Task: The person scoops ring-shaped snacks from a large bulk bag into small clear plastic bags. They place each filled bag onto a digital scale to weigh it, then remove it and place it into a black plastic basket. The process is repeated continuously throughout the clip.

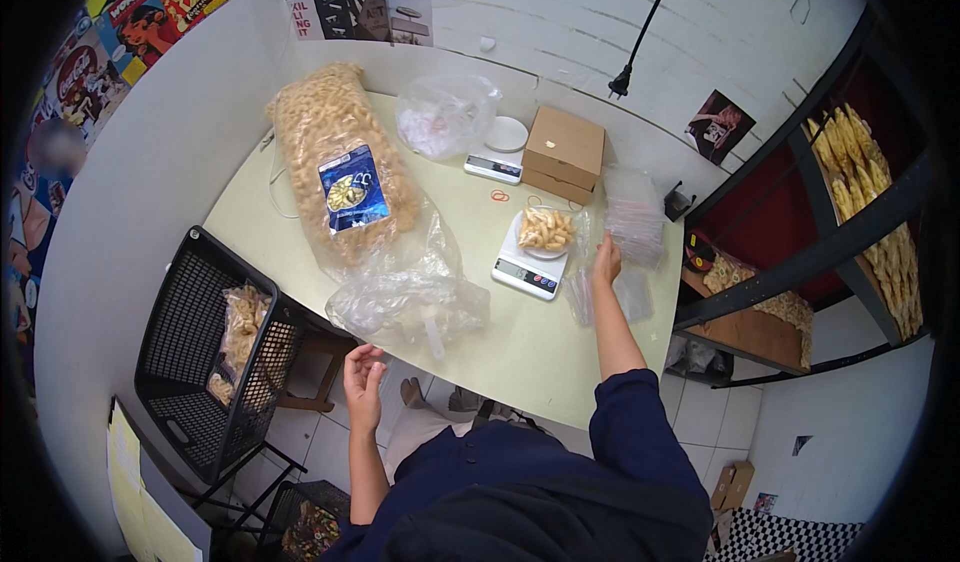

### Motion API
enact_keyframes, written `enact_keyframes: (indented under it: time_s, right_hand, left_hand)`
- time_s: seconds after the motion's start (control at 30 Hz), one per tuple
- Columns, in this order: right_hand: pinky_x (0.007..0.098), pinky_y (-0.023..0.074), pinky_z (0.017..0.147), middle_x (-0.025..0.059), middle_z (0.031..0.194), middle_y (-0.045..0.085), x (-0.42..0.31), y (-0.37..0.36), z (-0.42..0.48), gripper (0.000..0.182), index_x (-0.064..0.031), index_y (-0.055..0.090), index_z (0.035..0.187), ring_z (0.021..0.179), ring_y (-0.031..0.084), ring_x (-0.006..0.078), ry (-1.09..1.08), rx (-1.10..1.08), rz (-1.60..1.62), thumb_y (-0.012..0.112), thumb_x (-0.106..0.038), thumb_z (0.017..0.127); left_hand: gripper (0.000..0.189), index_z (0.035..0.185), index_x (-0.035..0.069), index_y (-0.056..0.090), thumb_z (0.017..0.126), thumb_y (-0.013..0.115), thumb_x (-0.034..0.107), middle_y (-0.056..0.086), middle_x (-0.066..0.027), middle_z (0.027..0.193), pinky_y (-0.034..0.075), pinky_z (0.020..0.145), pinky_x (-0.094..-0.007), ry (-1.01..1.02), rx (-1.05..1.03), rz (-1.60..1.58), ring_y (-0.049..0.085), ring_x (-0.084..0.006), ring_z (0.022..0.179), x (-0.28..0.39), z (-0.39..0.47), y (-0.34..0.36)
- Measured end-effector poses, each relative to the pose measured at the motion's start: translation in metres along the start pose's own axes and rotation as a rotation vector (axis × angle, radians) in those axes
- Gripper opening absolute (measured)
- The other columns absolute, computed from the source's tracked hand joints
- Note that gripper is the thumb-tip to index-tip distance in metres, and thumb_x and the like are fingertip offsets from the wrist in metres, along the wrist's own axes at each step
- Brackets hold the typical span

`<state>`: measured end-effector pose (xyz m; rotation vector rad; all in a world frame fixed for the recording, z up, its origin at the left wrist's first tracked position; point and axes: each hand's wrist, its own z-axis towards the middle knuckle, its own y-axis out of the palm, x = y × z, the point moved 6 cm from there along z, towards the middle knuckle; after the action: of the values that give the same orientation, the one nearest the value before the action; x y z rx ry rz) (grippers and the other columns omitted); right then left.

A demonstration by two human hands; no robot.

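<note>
My right hand [607,260] reaches over clear plastic bags [632,221] at the table's right; whether it grips one I cannot tell. Left of it, a clear bag of puffed snacks [546,230] rests on a white digital kitchen scale [525,277], whose display is lit. My left hand [364,376] is raised at the table's front edge, fingers loosely curled and apart, holding nothing. Beyond it lies a large transparent sack of snacks [341,179] with a blue label, its crumpled mouth towards me. A white plastic handle [433,337] shows at that mouth.
At the table's back stand a cardboard box [564,149], a second scale [493,168] and a bulging clear bag [448,116]. Rubber bands [499,196] lie near them. A black plastic crate [214,352] holding bagged snacks is at the left. A dark-framed shelf [825,262] borders the right side.
</note>
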<state>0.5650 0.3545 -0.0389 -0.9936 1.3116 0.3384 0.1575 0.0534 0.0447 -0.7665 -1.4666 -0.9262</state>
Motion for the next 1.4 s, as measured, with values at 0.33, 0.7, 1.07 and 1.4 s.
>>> enact_keyframes:
  time_s: [0.33,0.7,1.07,1.4]
  right_hand:
    - [0.0339,0.0417,0.082,0.0070,0.082,0.061,-0.024,0.005,-0.023,0.041,-0.0025,0.049,0.109,0.087,0.059,0.0202,-0.436,-0.243,-0.009,0.062,-0.017,0.074]
    - [0.0227,0.0471,0.068,0.0053,0.084,0.052,-0.149,-0.128,-0.188,0.034,0.0017,0.043,0.112,0.078,0.059,0.0145,-0.575,-0.628,0.396,0.051,0.004,0.079]
    - [0.0246,0.0496,0.070,0.0100,0.085,0.058,-0.107,-0.188,-0.241,0.015,0.0047,0.054,0.093,0.080,0.060,0.0170,-0.392,-0.625,0.684,0.058,-0.001,0.079]
    - [0.0254,0.0513,0.063,0.0080,0.078,0.060,-0.092,-0.186,-0.242,0.010,0.0033,0.055,0.088,0.073,0.063,0.0186,-0.292,-0.656,0.659,0.055,-0.005,0.082]
  left_hand:
    - [0.033,0.111,0.002,0.042,0.079,0.052,0.003,0.051,-0.0069,0.101,0.038,0.077,-0.0225,0.020,-0.142,-0.019,0.046,-0.0096,0.084,0.005,-0.018,0.032]
    - [0.037,0.109,0.004,0.044,0.076,0.061,0.009,0.053,-0.0070,0.101,0.040,0.081,-0.0293,0.232,-0.474,-0.020,0.049,-0.0152,0.098,0.079,-0.001,0.156]
    - [0.008,0.088,0.000,0.051,0.083,0.054,0.005,0.058,-0.0079,0.083,0.046,0.073,-0.0250,0.083,-0.544,-0.324,0.058,-0.0128,0.082,0.072,-0.054,0.216]
    - [0.006,0.083,-0.002,0.056,0.082,0.055,0.005,0.059,-0.0058,0.083,0.046,0.070,-0.0241,0.200,-0.512,-0.155,0.056,-0.0121,0.079,0.057,-0.053,0.185]
